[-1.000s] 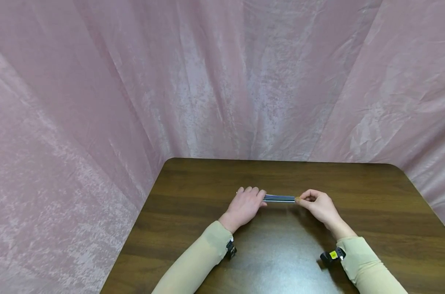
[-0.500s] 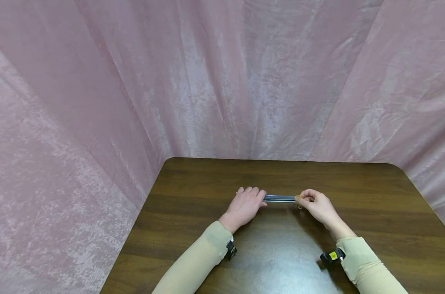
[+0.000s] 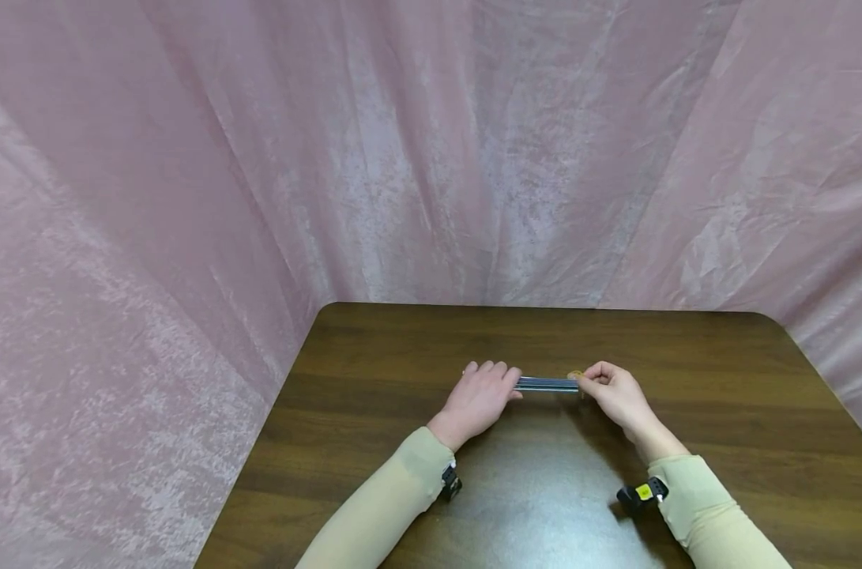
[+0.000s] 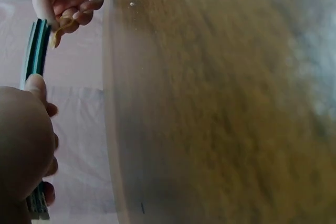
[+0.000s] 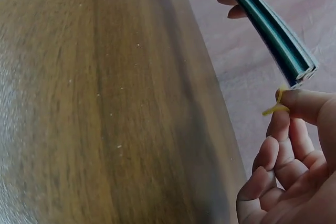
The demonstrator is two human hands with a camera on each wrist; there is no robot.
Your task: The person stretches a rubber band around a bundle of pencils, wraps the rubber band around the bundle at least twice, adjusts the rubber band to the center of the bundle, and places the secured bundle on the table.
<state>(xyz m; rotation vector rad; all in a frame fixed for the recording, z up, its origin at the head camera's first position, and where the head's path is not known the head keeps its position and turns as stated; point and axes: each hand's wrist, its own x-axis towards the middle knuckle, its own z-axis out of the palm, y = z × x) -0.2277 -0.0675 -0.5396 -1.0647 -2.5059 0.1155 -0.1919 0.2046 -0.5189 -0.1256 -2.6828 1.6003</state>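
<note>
In the head view, the left hand [image 3: 476, 399] was closed around a bundle of slim dark-green rods [image 3: 547, 384], its thumb lying along them, and the bundle's free end stuck out toward three o'clock. The right hand [image 3: 619, 399], at three o'clock from the left, pinched a thin yellow band [image 5: 274, 109] between thumb and forefinger, its other fingers loosely bent. The band sat just beside the bundle's free end; whether the two touched was hard to tell, as the strand was so thin. Both hands were above a brown wooden table [image 3: 544, 506], with a pink curtain [image 3: 402, 158] beyond it at twelve o'clock. A small black device was strapped at each cuff, the left one [image 3: 450, 480] at about five o'clock, the right one [image 3: 640, 494] nearer eight.
</note>
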